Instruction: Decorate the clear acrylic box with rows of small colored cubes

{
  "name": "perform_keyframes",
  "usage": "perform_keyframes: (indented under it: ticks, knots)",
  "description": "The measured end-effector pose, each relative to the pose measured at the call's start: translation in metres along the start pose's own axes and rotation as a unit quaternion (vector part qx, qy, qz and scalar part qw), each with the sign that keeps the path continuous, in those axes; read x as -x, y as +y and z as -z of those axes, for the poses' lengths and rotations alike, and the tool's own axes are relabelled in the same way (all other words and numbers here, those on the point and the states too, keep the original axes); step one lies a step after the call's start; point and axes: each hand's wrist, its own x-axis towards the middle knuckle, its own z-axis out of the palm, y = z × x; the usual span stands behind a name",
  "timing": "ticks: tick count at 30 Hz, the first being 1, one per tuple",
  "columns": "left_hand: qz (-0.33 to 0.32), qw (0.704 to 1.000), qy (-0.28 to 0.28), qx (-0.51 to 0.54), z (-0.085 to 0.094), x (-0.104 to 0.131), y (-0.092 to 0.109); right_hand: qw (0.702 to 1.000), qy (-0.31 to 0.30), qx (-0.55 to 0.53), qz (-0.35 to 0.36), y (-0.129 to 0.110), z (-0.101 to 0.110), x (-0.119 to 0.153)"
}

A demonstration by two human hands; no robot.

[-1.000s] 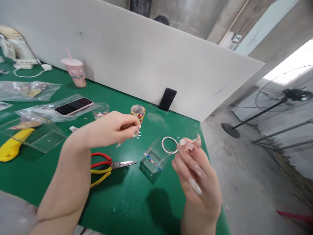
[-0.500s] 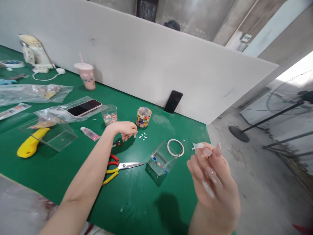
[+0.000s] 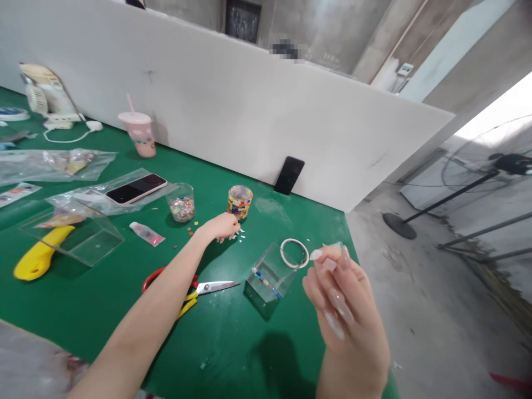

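Note:
My left hand (image 3: 223, 226) reaches over small white pieces (image 3: 241, 235) on the green table, its fingers bent together; whatever is between the fingertips is too small to make out. My right hand (image 3: 347, 307) is raised at the right, thumb and fingers pinching a small clear piece (image 3: 333, 246). Between the hands stands a clear box (image 3: 270, 277) with a strip of coloured tiles on it, a white tape roll (image 3: 294, 253) beside it. A tile-covered cup (image 3: 240, 203) is just behind my left hand. Scissors (image 3: 216, 286) lie open near my left forearm.
A glass of small pieces (image 3: 182, 206), a tube (image 3: 147, 234), a phone (image 3: 137, 189) and a yellow tool (image 3: 44, 254) lie leftward. A pink cup (image 3: 140, 134) and upright phone (image 3: 289, 175) stand by the white partition (image 3: 233, 116).
The view has shifted slightly. My left hand has moved right, closer to the white pieces and the tile-covered cup. My right hand keeps its pinch, now nearer the tape roll.

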Motion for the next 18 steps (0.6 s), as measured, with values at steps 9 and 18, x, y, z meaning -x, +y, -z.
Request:
perform_keyframes:
  ticks: [9,18]
  knots:
    - [-0.059,0.992,0.101,0.056,0.000,-0.007,-0.005,0.999,-0.012,0.033,0.016,0.003,0.007,-0.004]
    - [-0.345,0.879,0.272,0.184,0.013,0.094,0.038,0.993,-0.025,-0.053,-0.098,0.021,-0.012,-0.023]
